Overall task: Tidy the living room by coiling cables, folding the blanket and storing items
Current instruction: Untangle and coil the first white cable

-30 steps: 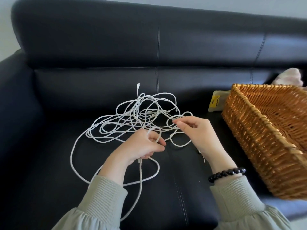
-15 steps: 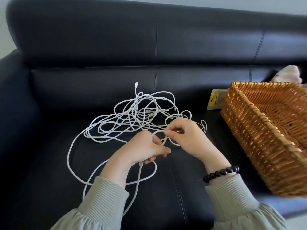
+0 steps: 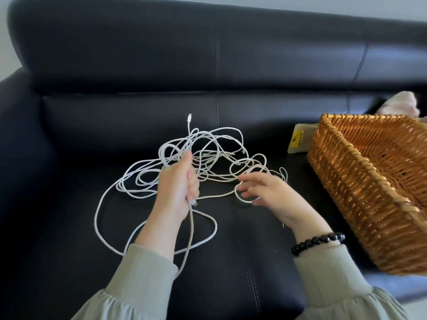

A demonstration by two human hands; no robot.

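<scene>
Black leather covers the sofa (image 3: 138, 54), and the white cable (image 3: 203, 158) lies on its seat in a loose tangle. One wide loop trails out to the left and a plug end points toward the backrest. The left hand (image 3: 179, 183) is raised over the heap with its fingers clamped round a strand. A small loop stands above the fist and another length hangs below it. Just to the right, the right hand (image 3: 270, 192) hovers low with its fingers apart and slightly bent. The tips are at a small loop and grip nothing. A beaded bracelet (image 3: 318, 242) sits on that wrist. Further right a yellow packet (image 3: 299, 142) lies beside the wicker basket (image 3: 360, 195). What shows of the basket's inside holds nothing. A pale pink soft thing (image 3: 402, 105) peeks out behind it, too blurred to name.

The task looks barely begun: at most one turn of the coil is made, most of the cable is still tangled, and nothing is stored yet.
</scene>
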